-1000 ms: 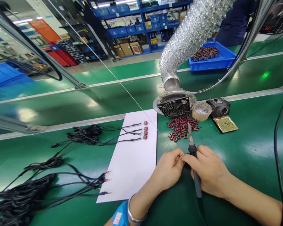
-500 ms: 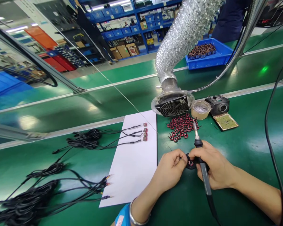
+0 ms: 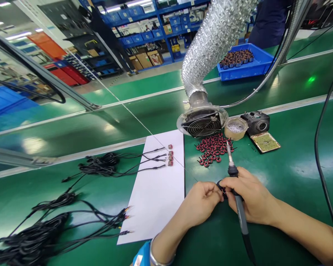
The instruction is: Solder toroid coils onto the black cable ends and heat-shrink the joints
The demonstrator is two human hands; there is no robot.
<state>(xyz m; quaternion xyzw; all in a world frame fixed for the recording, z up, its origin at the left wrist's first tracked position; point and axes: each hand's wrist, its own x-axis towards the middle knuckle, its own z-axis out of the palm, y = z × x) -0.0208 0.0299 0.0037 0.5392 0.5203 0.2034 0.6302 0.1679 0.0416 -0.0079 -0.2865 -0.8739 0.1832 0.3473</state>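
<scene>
My right hand [image 3: 251, 195] grips a soldering iron [image 3: 240, 212], its metal tip pointing up and away. My right thumb and index finger also reach a small round black piece [image 3: 219, 183], with a little ring-shaped coil [image 3: 224, 191] in its middle. My left hand [image 3: 202, 205] is closed in a pinch at the left side of that piece. A thin solder wire [image 3: 155, 137] runs down from the upper left to my left hand; its end is hidden by the fingers. Just beyond my hands lies a pile of red and black ring coils [image 3: 214, 146].
A fume hood with a fan [image 3: 204, 125] hangs over the coils. Beside it stand a solder tub [image 3: 235, 128] and an iron stand with a sponge [image 3: 265, 142]. Black cables [image 3: 30, 232] lie left, some reaching a white sheet [image 3: 158, 195]. A blue tray [image 3: 262, 64] sits behind.
My left fingers have moved slightly right and down, closer to the right fingers. The round black piece now looks tilted and more covered by my fingers. The soldering iron stays in my right hand.
</scene>
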